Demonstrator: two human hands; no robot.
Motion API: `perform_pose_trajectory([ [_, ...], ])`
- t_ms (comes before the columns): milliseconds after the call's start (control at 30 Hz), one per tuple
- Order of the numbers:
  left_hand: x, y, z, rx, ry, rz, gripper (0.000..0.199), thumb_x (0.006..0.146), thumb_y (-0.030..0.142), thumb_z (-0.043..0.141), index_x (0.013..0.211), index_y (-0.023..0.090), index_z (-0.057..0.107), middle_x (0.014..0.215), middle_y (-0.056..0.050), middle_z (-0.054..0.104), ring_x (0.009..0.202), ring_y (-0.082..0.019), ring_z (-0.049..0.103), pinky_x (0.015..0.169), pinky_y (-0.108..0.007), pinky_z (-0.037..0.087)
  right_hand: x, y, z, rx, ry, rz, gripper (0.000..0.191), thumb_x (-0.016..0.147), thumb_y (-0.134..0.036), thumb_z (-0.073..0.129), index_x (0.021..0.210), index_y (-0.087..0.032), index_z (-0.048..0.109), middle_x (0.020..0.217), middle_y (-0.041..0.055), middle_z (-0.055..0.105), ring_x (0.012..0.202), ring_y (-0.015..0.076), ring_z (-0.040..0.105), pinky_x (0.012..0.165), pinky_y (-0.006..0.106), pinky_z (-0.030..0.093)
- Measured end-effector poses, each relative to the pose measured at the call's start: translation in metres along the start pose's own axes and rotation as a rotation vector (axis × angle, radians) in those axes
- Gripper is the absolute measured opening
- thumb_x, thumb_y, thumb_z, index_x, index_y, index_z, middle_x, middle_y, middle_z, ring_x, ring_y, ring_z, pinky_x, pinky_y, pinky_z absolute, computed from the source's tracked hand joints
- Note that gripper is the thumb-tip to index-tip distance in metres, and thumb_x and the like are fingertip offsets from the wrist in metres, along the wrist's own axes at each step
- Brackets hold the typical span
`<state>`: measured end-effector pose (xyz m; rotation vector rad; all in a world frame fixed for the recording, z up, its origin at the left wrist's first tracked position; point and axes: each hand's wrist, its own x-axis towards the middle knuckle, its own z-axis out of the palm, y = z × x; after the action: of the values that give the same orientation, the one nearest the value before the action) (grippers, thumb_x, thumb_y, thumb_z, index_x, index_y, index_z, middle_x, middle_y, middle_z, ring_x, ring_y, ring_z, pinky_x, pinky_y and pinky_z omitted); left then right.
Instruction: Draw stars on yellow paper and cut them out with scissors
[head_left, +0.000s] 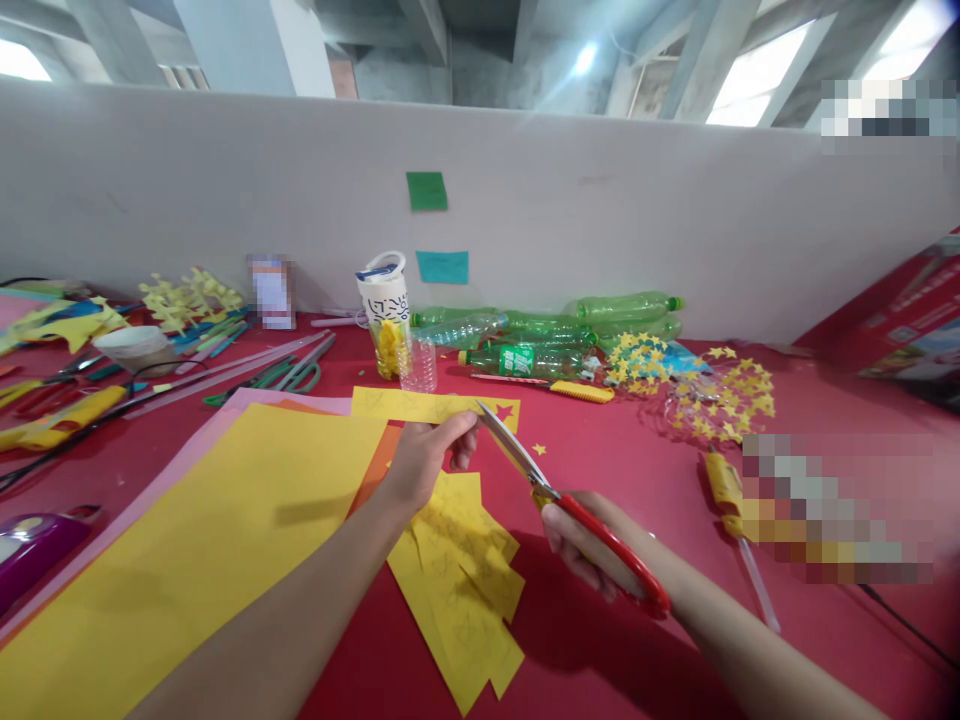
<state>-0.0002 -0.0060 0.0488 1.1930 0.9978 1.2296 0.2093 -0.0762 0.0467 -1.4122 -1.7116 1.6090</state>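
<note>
My left hand (431,450) pinches a yellow paper strip (405,404) along its lower edge. A star-shaped hole near the strip's right end shows the red table through it. In my right hand (581,540) are red-handled scissors (607,545), their blades pointing up and left, with the tip at the strip beside my left fingers. Whether the blades are slightly apart is hard to make out. A small cut yellow star (539,449) lies on the table just right of the strip. Below my hands, several yellow paper pieces (457,590) with star outlines overlap one another.
Large yellow sheets (247,510) over pink and orange ones cover the left front. Green plastic bottles (540,358), a patterned cup (386,310) and yellow star clusters (724,395) stand or lie at the back. A yellow glue gun (724,490) is at right.
</note>
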Motion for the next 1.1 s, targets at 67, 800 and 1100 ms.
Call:
perform_pose_trajectory([
  [67, 0.0002, -0.0005, -0.0005, -0.006, -0.008, 0.005, 0.027, 0.078, 0.033, 0.06, 0.057, 0.016, 0.064, 0.048, 0.002, 0.053, 0.043, -0.009, 0.046, 0.045, -0.023, 0.035, 0.0001, 0.0004, 0.0, 0.001, 0.004, 0.014, 0.046, 0.084, -0.061, 0.04, 0.068, -0.018, 0.047, 0.038, -0.0072, 0.043, 0.027, 0.0044, 0.034, 0.028, 0.014, 0.03],
  [800, 0.0006, 0.0026, -0.0008, -0.014, -0.017, -0.005, 0.027, 0.076, 0.032, 0.059, 0.055, 0.015, 0.063, 0.047, 0.001, 0.053, 0.041, -0.009, 0.045, 0.045, -0.024, 0.034, 0.0003, -0.0006, -0.0002, -0.018, 0.006, 0.046, 0.046, 0.084, -0.06, 0.041, 0.066, -0.018, 0.046, 0.038, -0.007, 0.043, 0.025, 0.0045, 0.033, 0.026, 0.014, 0.028],
  [1100, 0.0003, 0.0048, -0.0007, -0.035, -0.021, -0.004, 0.027, 0.079, 0.034, 0.056, 0.061, 0.015, 0.065, 0.051, 0.0, 0.056, 0.043, -0.01, 0.047, 0.044, -0.023, 0.035, -0.0006, -0.0076, -0.0006, -0.022, 0.007, 0.054, 0.043, 0.085, -0.058, 0.041, 0.067, -0.019, 0.045, 0.037, -0.0081, 0.041, 0.026, 0.0046, 0.033, 0.028, 0.014, 0.028],
])
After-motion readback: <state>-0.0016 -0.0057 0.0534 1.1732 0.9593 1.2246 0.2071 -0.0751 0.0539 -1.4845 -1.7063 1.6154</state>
